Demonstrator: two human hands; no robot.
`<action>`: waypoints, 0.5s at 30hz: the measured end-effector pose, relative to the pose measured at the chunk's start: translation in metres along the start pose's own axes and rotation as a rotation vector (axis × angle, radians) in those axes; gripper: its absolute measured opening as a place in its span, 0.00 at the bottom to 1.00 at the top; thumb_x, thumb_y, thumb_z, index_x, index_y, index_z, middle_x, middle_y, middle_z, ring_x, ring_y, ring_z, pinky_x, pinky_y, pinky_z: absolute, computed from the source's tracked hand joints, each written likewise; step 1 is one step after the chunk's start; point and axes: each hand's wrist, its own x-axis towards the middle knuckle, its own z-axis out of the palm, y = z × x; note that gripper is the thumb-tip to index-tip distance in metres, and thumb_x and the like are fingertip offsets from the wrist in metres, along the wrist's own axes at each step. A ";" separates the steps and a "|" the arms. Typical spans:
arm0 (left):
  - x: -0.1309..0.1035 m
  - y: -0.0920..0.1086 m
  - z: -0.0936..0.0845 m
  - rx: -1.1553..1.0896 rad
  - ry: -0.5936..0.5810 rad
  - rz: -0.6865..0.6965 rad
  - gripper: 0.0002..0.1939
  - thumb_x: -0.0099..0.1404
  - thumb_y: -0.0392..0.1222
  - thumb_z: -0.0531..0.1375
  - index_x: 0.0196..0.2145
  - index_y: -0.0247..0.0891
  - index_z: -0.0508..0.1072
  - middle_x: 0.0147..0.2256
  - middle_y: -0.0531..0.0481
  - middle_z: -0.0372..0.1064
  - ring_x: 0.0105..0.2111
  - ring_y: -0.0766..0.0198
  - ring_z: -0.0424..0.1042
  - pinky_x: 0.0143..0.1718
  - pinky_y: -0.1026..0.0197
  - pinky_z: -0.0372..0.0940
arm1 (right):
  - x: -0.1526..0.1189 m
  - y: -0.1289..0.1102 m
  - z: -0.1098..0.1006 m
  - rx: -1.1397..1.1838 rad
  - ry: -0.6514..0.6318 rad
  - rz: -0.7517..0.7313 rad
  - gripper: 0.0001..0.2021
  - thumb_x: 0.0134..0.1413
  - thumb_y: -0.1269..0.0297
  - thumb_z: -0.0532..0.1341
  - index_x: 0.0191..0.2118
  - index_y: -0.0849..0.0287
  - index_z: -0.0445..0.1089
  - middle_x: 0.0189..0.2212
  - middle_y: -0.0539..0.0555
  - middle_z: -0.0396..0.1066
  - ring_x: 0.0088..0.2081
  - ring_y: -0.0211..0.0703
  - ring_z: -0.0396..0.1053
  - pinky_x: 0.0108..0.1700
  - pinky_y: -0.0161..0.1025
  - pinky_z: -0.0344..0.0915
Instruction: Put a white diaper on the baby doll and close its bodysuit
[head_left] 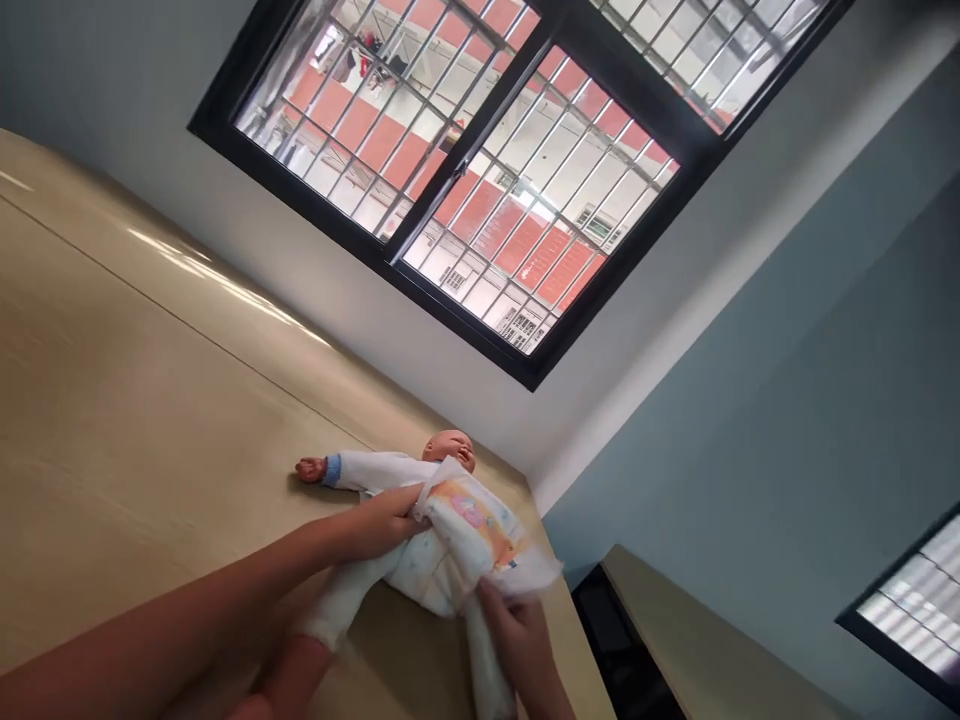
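Observation:
A baby doll (452,447) in white clothes with a blue cuff lies on its back on a tan padded surface (150,400). A white diaper (480,515) with an orange and pink print covers its belly. My left hand (386,522) pinches the diaper's edge on the left side. At the lower right, my right hand (517,625) holds the other edge, beside the doll's leg, with its fingertips partly hidden by the diaper. The doll's legs, in white, spread toward the bottom of the view; one of its arms stretches out to the left.
Behind the padded surface rises a wall with a dark-framed, barred window (390,255). A tan-topped cabinet (675,640) with a dark side stands at the lower right. Another window (907,610) is at the right edge.

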 end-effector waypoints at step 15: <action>0.003 -0.012 -0.014 -0.200 0.027 -0.388 0.16 0.58 0.53 0.65 0.38 0.39 0.78 0.38 0.48 0.77 0.48 0.49 0.74 0.45 0.58 0.70 | 0.049 0.028 0.021 0.464 -0.129 0.301 0.22 0.42 0.47 0.69 0.39 0.59 0.76 0.30 0.55 0.77 0.37 0.55 0.76 0.43 0.48 0.72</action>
